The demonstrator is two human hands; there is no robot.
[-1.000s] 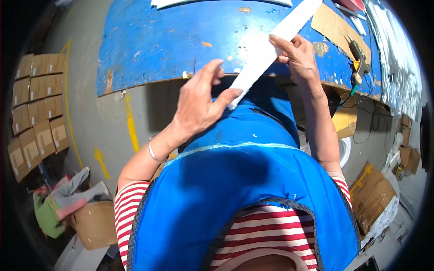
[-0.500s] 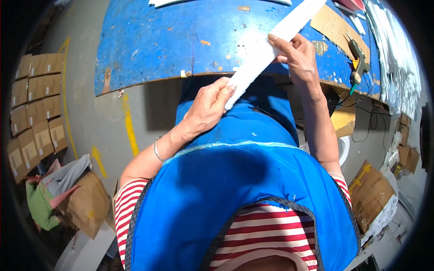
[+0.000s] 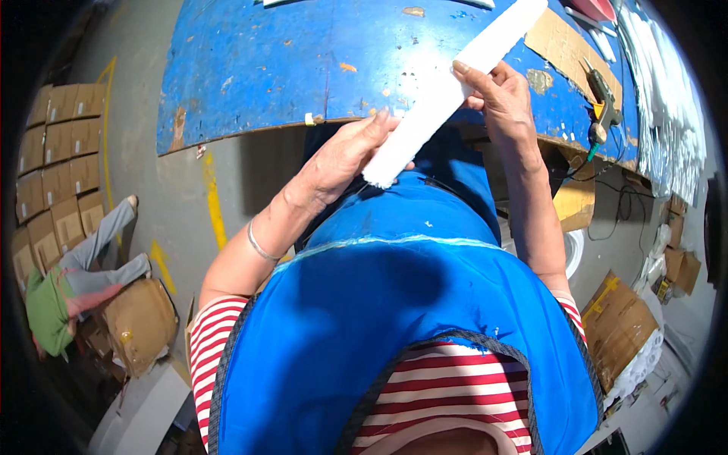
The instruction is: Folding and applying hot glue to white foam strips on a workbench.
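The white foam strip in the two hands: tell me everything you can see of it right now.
The white foam strip is long, flat and narrow, with a rough, grainy surface like expanded foam. It runs slantwise from a rounded near end by the blue apron up to the right, over the blue table. It looks whole and unbent. The left hand cups its near end; the right hand grips its middle, fingers over the top.

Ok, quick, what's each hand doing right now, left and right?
Left hand: closed around the near end of the white foam strip.
Right hand: closed on the same strip, farther up.
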